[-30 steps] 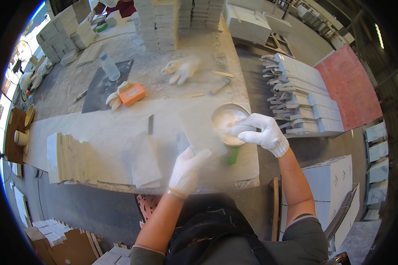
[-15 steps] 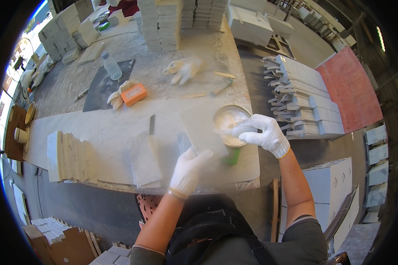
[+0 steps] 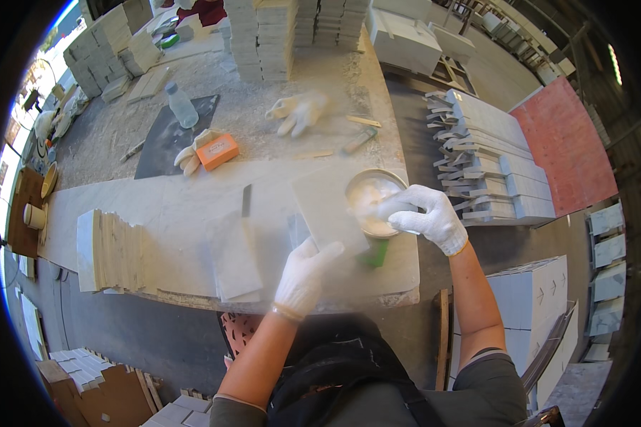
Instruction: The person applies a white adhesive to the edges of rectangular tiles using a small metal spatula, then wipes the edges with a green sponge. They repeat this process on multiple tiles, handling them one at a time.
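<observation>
In my left hand (image 3: 300, 279) is a thin pale tile (image 3: 327, 206), gripped at its near edge with the thumb on top and held tilted over the table. My right hand (image 3: 433, 220) is at the right side of a round can (image 3: 375, 171), its fingers pinched together over the opening. What they pinch is hidden and blurred. Whitish paste (image 3: 364, 196) fills part of the can. Both hands wear white knitted gloves. A green piece (image 3: 377, 254) shows beside the can's near side. Left of the held tile lie several flat tiles (image 3: 235, 267) and a dark narrow strip (image 3: 246, 201).
A row of upright tiles (image 3: 110, 249) stands at the table's left front. Farther back are an orange box (image 3: 217, 151), loose gloves (image 3: 295, 114), a plastic bottle (image 3: 182, 107) and tall tile stacks (image 3: 263, 43). Strapped slabs (image 3: 502, 156) stand beyond the right edge.
My right hand shifts very slightly at the can's opening, fingers still pinched. My left hand and the tile stay almost where they were.
</observation>
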A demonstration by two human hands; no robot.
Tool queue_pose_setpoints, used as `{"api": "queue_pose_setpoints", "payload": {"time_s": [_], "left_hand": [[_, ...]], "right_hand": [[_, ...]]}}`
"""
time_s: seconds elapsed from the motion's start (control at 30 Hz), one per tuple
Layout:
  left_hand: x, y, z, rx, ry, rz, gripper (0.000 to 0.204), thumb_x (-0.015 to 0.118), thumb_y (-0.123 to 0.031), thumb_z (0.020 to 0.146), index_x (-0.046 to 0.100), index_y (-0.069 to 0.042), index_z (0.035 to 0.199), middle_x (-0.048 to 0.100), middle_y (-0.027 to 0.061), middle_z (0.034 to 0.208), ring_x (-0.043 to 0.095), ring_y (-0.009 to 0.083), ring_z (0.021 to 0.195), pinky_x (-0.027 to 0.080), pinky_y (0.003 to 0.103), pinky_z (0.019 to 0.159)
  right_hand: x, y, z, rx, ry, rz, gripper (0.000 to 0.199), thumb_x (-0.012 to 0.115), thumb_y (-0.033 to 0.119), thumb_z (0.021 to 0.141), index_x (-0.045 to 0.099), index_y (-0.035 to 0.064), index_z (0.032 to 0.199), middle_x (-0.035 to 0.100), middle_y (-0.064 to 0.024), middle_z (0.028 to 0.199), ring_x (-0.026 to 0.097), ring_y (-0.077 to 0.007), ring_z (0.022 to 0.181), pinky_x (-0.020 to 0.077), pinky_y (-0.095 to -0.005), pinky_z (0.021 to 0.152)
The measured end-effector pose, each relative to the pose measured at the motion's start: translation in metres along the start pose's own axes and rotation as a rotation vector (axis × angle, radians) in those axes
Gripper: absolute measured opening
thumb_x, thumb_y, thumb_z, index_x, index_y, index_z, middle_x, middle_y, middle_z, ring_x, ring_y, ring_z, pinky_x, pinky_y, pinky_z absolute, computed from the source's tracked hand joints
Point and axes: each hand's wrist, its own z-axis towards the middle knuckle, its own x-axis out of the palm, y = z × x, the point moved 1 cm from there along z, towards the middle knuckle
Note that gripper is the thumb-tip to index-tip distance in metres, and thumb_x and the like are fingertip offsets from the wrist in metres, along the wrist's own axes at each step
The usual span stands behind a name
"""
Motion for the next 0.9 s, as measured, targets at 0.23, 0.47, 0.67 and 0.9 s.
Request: {"api": "queue_pose_setpoints", "payload": {"time_s": [0.23,0.47,0.67,0.9], "left_hand": [[0.005,-0.005,-0.002,0.010,-0.011,0.001,0.040,0.072,-0.023,0.100,0.064,0.002,0.130,0.074,0.0119,0.115,0.073,0.0198,0.092,0.060,0.033,0.073],[0.000,0.001,0.002,0.003,-0.047,0.035,0.039,0.071,-0.023,0.101,0.065,0.003,0.129,0.075,0.0118,0.113,0.073,0.0204,0.090,0.060,0.033,0.072],[-0.001,0.001,0.000,-0.009,-0.047,0.071,0.038,0.071,-0.024,0.101,0.065,0.003,0.127,0.075,0.0140,0.108,0.074,0.0211,0.085,0.061,0.035,0.071],[0.006,-0.004,-0.001,-0.025,-0.039,0.048,0.039,0.072,-0.025,0.101,0.064,0.002,0.128,0.075,0.0141,0.110,0.074,0.0228,0.084,0.062,0.038,0.070]], "right_hand": [[0.000,-0.002,0.034,0.070,-0.106,0.233,0.037,0.076,0.002,0.091,0.068,-0.0017,0.128,0.075,-0.0075,0.114,0.070,-0.0124,0.098,0.0586,-0.0293,0.087],[0.025,-0.002,0.107,0.013,-0.029,0.483,0.038,0.078,0.005,0.095,0.068,0.0031,0.132,0.073,-0.0027,0.122,0.067,-0.0113,0.103,0.0552,-0.0293,0.091],[0.037,-0.033,0.166,-0.118,0.019,-0.006,0.042,0.079,0.013,0.091,0.071,0.0067,0.132,0.076,-0.0043,0.123,0.068,-0.0152,0.114,0.0543,-0.0313,0.100],[0.052,-0.072,0.178,-0.178,0.018,-0.346,0.036,0.067,0.001,0.080,0.076,0.0092,0.114,0.077,-0.0126,0.110,0.073,-0.0261,0.107,0.0564,-0.0390,0.092]]}}
